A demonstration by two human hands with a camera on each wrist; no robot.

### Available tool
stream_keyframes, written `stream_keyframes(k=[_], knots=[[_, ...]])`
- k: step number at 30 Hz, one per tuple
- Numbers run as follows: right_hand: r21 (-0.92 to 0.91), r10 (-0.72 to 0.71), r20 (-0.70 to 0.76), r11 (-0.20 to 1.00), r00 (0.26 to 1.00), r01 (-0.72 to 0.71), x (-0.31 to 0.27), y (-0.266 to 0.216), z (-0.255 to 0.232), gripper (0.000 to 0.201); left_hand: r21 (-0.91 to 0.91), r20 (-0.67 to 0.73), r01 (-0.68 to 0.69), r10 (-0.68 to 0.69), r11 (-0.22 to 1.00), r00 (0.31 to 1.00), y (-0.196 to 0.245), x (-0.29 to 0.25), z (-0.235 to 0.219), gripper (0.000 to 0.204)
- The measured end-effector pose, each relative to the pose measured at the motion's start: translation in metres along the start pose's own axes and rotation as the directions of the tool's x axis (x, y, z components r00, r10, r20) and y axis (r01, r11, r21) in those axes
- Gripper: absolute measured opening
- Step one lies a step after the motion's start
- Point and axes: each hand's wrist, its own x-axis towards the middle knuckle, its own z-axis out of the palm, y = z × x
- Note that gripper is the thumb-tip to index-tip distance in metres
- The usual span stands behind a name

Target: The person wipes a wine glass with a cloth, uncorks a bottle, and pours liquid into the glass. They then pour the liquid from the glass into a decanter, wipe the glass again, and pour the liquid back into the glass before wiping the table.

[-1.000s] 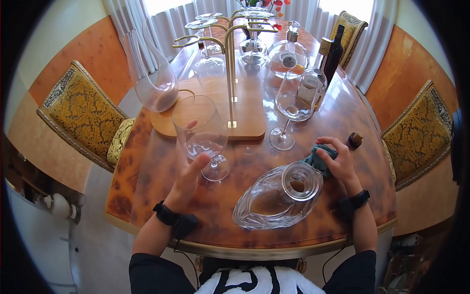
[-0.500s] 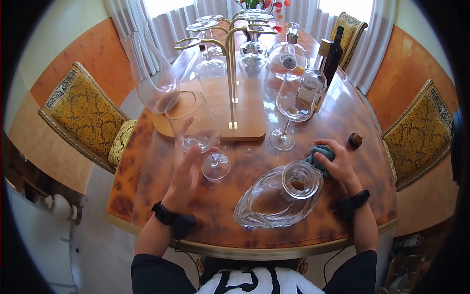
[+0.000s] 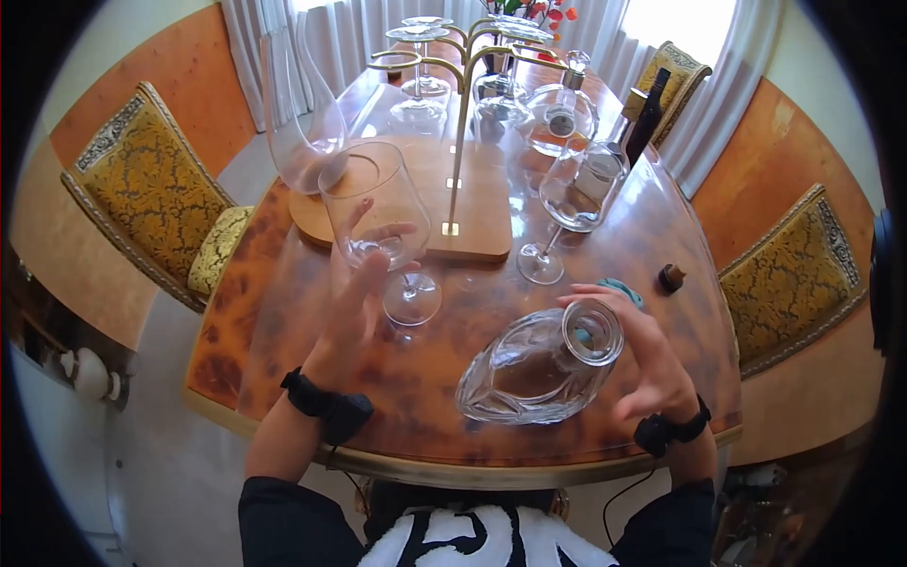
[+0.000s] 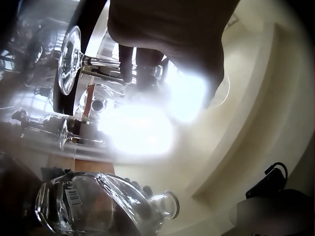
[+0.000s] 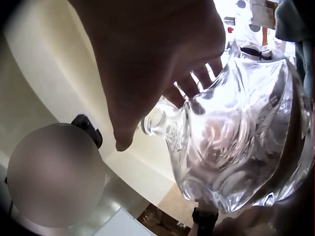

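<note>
My left hand (image 3: 354,288) cups a large wine glass (image 3: 416,194) low on its bowl, thumb on the near side and fingers beyond, seen through the glass. The glass leans slightly, its foot close over the table. In the left wrist view, fingers pass behind the stem, where bright glare hides part of the grip. On the right stands a clear faceted glass decanter (image 3: 529,373) with an uncapped mouth. My right hand (image 3: 652,350) is beside its neck, fingers extended along the far side and thumb spread away. A teal cloth (image 3: 622,291) lies just beyond those fingers.
A wooden stand (image 3: 487,244) with brass arms carries upside-down glasses. A tall curved decanter (image 3: 316,165) stands at its left. Another wine glass (image 3: 543,263), a dark bottle (image 3: 646,118) and a stopper (image 3: 671,277) are on the right. Patterned chairs (image 3: 142,189) flank the table.
My right hand has let go of the cloth and moved to the decanter's neck, thumb now spread. My left hand has shifted the wine glass slightly away from me. The head view has tilted.
</note>
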Motion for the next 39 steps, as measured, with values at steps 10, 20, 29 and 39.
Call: stream_keyframes(k=[10, 20, 29, 39], knots=[[-0.082, 0.025, -0.086, 0.996, 0.996, -0.032, 0.018, 0.014, 0.035, 0.049, -0.037, 0.012, -0.034, 0.034, 0.999, 0.999, -0.001, -0.002, -0.001, 0.085], [-0.255, 0.067, -0.318, 0.955, 0.946, -0.153, 0.021, 0.006, 0.039, 0.043, 0.08, -0.048, -0.064, 0.068, 0.995, 0.997, 0.005, 0.0, 0.002, 0.09], [-0.335, 0.065, -0.499, 0.905, 0.864, -0.261, -0.011, 0.005, -0.001, 0.038, 0.102, -0.046, -0.051, 0.055, 0.993, 0.997, 0.006, -0.003, 0.006, 0.09], [-0.357, 0.001, -0.839, 0.754, 0.544, -0.552, -0.093, 0.003, -0.108, 0.035, 0.042, -0.04, -0.017, 0.019, 0.999, 0.999, 0.012, -0.005, 0.011, 0.092]])
